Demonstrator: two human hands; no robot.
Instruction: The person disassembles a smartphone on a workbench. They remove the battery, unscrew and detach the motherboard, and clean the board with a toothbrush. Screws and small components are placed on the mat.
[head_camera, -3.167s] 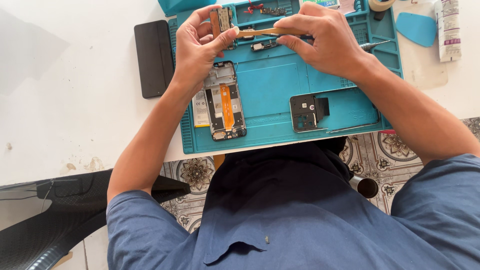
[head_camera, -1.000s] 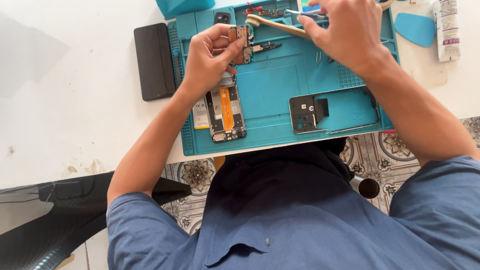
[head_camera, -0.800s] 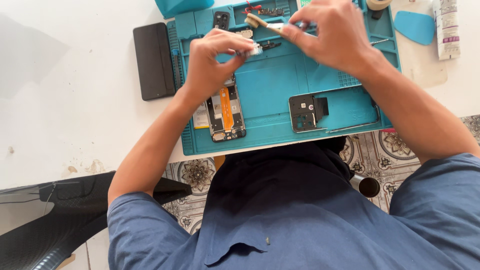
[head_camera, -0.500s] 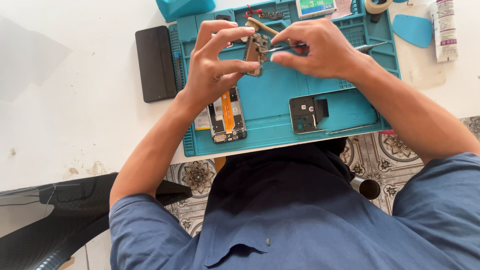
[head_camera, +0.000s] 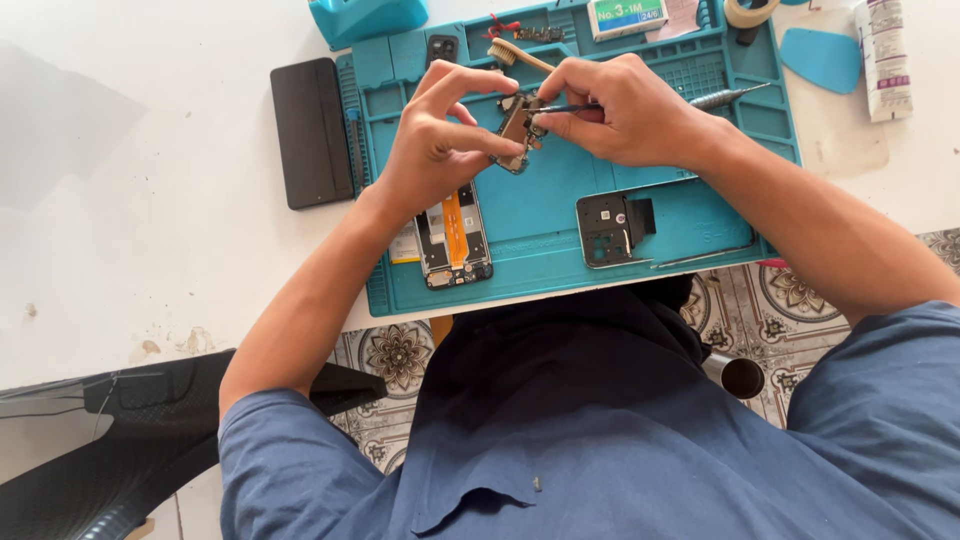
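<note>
- Your left hand (head_camera: 435, 150) pinches a small circuit board (head_camera: 516, 128) between thumb and fingertips, lifted just above the far part of the teal repair mat (head_camera: 540, 225).
- Your right hand (head_camera: 625, 110) is closed around a pair of tweezers (head_camera: 563, 108); their tips meet the board's upper edge, right beside your left fingertips.
- The step in hand looks like fine work on the board itself, picking at or seating a tiny part on it.
- The next move probably calls for a steady left-hand pinch and small, light motions of the tweezer tips, since the board is held in the air with nothing under it.
- The opened phone (head_camera: 453, 235), with its orange flex strip showing, lies on the mat near your left wrist; a dark phone frame piece (head_camera: 610, 215) lies to its right, apart from it.
- A toothbrush (head_camera: 515, 56) rests at the far edge of the mat, just beyond the board, and a screwdriver (head_camera: 728, 96) lies past your right hand.
- A black phone panel (head_camera: 311, 132) sits on the white counter (head_camera: 150, 200) just left of the mat; a blue pry card (head_camera: 822, 58) and a white tube (head_camera: 884, 58) lie at the far right.
- The counter is white and slightly stained near its front edge; below it you see patterned floor tiles (head_camera: 395, 355).
</note>
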